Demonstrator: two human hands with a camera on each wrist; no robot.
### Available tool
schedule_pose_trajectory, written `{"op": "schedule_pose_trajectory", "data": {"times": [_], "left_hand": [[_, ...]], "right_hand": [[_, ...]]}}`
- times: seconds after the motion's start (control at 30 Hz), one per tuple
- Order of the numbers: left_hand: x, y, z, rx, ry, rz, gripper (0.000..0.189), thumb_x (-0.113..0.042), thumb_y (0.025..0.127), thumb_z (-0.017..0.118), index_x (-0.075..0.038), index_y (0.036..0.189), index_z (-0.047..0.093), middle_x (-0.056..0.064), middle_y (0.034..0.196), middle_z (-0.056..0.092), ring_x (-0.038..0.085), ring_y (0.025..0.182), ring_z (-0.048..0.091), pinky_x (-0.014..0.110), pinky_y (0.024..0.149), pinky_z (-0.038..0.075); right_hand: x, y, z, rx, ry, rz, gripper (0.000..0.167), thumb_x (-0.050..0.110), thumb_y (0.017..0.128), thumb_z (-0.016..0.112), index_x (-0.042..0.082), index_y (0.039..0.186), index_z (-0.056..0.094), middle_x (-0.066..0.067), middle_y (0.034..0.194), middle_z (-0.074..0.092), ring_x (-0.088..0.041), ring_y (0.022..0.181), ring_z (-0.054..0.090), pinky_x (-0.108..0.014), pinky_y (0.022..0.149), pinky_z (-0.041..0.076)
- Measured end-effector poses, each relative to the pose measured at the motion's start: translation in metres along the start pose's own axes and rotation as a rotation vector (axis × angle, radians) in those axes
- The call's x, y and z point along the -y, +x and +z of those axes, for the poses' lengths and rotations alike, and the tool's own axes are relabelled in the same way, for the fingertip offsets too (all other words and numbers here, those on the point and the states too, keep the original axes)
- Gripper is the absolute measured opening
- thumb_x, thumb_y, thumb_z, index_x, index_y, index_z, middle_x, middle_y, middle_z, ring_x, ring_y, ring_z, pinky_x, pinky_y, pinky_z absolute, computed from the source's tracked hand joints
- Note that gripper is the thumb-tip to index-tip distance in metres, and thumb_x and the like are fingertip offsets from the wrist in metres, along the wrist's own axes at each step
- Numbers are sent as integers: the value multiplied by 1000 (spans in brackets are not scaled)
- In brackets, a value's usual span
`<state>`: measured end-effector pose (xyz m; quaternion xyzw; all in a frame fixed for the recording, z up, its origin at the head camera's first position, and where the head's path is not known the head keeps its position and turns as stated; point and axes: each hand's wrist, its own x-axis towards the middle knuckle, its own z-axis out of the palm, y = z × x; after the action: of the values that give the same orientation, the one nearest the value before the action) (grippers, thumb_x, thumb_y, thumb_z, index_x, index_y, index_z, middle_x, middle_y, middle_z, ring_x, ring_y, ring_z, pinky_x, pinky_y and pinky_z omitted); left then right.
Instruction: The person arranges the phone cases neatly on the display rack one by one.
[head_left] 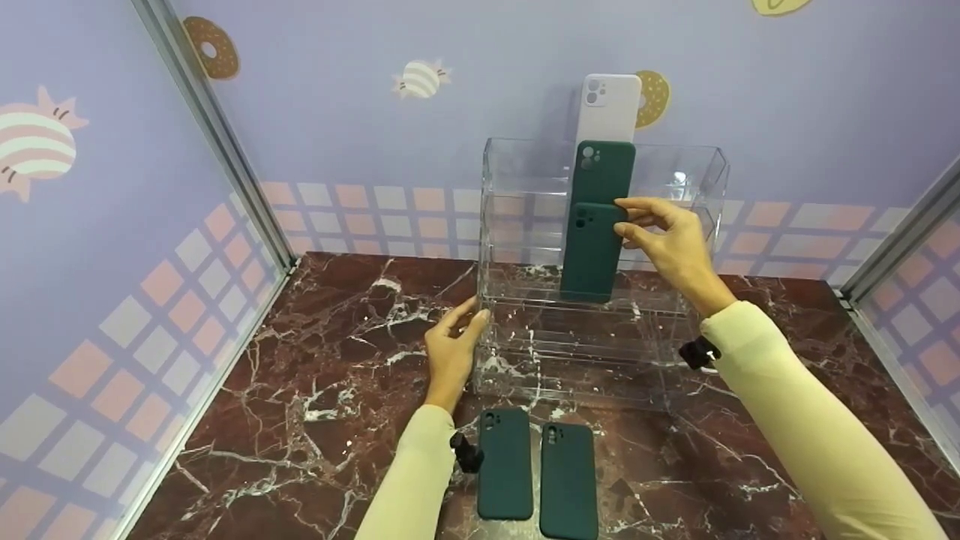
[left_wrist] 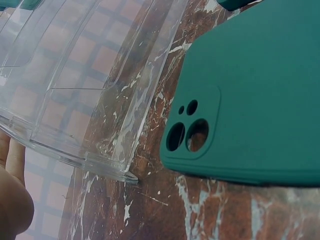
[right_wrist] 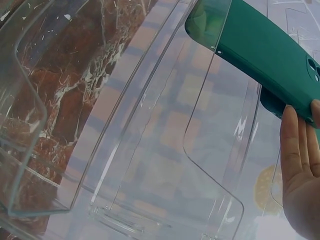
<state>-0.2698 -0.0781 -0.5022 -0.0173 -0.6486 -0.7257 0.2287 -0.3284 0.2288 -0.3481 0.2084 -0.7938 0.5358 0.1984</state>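
My right hand [head_left: 671, 244] pinches the upper right edge of a dark green phone case [head_left: 590, 259], thumb against fingers. This case stands upright in a lower tier of a clear stepped display rack [head_left: 517, 300], its bottom behind the clear front lip. Behind and above it stand another green phone case [head_left: 604, 169] and a white phone case [head_left: 611, 112]. My left hand [head_left: 454, 349] rests against the rack's left side, its fingers fairly straight. In the right wrist view the pinched green case [right_wrist: 270, 55] leans inside the clear tier.
Two more green phone cases, a left one [head_left: 505, 465] and a right one [head_left: 568, 480], lie flat side by side on the red marbled table [head_left: 300, 450] in front of the rack. A patterned purple wall [head_left: 360, 112] stands behind, with side panels left and right.
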Motion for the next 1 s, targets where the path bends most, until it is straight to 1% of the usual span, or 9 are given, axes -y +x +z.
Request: {"op": "schedule_pose_trajectory", "data": {"times": [0.17,0.27,0.33,0.47,0.6,0.8,0.9,1.0], "left_hand": [[-1,-1,0,8,5,-10,32,-7,95,81,0,125,77,17,112,76,16,89,74,25,77,59],[0,-1,0,9,18,-8,32,-9,95,82,-1,126,77,17,113,76,17,89,73,25,76,58],[0,-1,0,5,23,-6,32,-10,95,82,-1,126,78,17,112,76,18,87,73,24,74,58],[0,0,0,1,20,-7,32,-9,94,82,-1,125,78,16,111,76,17,87,73,24,74,58],[0,0,0,1,11,-10,31,-8,94,82,-1,125,78,14,110,76,16,88,73,25,75,59],[0,0,0,-3,9,-3,31,-9,94,83,-1,124,78,13,108,77,16,86,73,25,75,59],[0,0,0,-5,7,2,31,-8,94,83,-1,124,79,15,110,77,18,88,74,24,75,58],[1,0,0,-7,6,4,31,-8,94,83,0,123,78,17,110,76,24,89,74,23,74,57]], "right_hand": [[0,-1,0,-11,-23,1,39,-3,95,78,-5,133,71,-22,111,67,-3,88,69,-23,73,61],[1,-4,-1,-23,-46,10,42,-1,95,78,-4,136,69,-23,114,67,-3,88,69,-21,75,60],[2,-6,-3,-33,-69,15,43,0,95,79,-4,137,69,-24,116,69,-4,89,69,-20,78,59],[7,-13,-7,-46,-106,27,42,4,96,80,0,136,69,-20,117,73,-5,95,69,-18,87,56],[9,-25,-11,-40,-96,35,41,4,95,81,-1,134,70,-17,117,75,-5,98,69,-20,90,56],[8,-47,-10,-31,-56,34,40,-2,92,81,-5,130,70,-21,117,74,-3,95,70,-19,86,57],[9,-58,-8,-19,-42,39,39,-3,91,82,-6,128,71,-20,116,75,-5,94,71,-20,85,58],[9,-70,-5,-1,-37,54,38,-1,91,82,-4,127,71,-18,116,76,-8,95,73,-22,85,59]]}}
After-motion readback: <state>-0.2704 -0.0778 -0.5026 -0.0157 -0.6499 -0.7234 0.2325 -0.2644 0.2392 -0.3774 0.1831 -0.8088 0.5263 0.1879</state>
